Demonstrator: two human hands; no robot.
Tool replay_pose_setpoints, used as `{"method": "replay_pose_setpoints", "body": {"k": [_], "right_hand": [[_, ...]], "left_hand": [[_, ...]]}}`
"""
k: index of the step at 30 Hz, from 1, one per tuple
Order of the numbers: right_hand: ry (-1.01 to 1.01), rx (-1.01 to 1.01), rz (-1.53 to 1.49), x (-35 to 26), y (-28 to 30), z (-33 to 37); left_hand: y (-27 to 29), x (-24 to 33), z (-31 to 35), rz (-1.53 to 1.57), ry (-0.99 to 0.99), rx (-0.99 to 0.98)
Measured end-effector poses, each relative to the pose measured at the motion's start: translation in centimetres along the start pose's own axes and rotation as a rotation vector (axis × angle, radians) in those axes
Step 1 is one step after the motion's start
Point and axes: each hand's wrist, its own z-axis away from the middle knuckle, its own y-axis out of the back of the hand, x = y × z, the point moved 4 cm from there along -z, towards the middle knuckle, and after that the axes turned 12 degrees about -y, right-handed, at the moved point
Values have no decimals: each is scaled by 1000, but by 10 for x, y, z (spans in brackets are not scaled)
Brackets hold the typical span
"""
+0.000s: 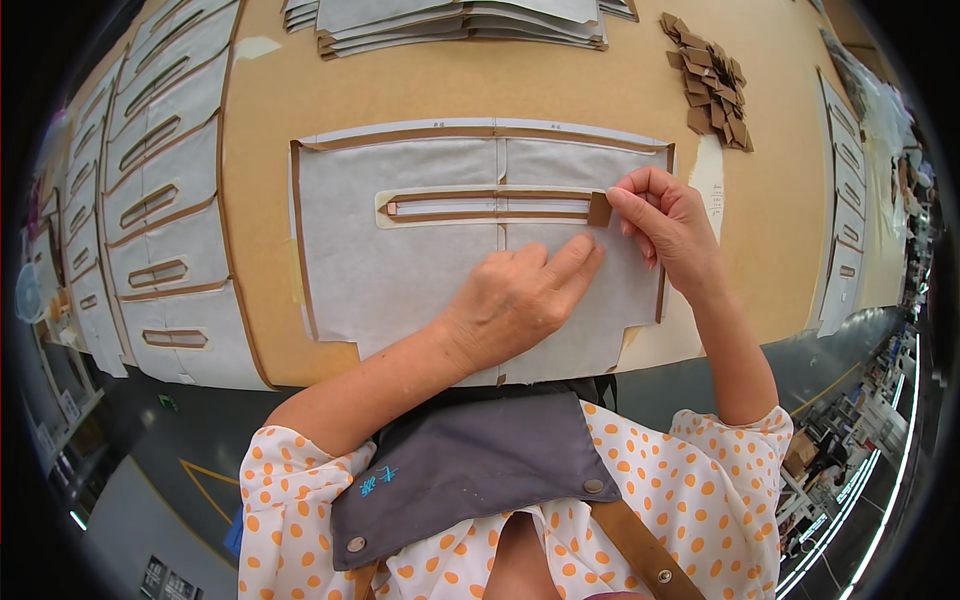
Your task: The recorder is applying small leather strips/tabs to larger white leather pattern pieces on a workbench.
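Observation:
A grey fabric-like panel with brown edging (pixel 400 270) lies flat on the table in front of me. Across its upper middle runs a long narrow slot (pixel 490 207) with brown borders and a pale surround. At the slot's right end, my right hand (pixel 672 222) pinches a small brown rectangular piece (pixel 599 210) by its right edge, thumb against forefinger. My left hand (pixel 530 298) rests on the panel just below that end, forefinger stretched toward the brown piece and the other fingers loosely bent. It holds nothing that I can see.
A pile of small brown pieces (pixel 708 85) lies at the far right. Stacked grey panels (pixel 460 30) are at the back. Overlapping rows of slotted panels (pixel 170 215) cover the left side, and another row (pixel 845 190) lies along the right edge of the tan table (pixel 270 100).

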Motion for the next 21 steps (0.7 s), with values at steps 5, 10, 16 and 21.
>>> {"method": "replay_pose_setpoints", "body": {"k": [5, 10, 16, 21], "right_hand": [[6, 45, 60, 0, 0, 0], [12, 55, 65, 1, -1, -1], [18, 70, 73, 1, 0, -1], [23, 82, 86, 0, -1, -1]], "left_hand": [[0, 0, 0, 1, 3, -19], [-1, 0, 1, -9, 10, -32], [-1, 1, 0, -5, 12, -37], [-1, 0, 0, -14, 10, -13]]}}
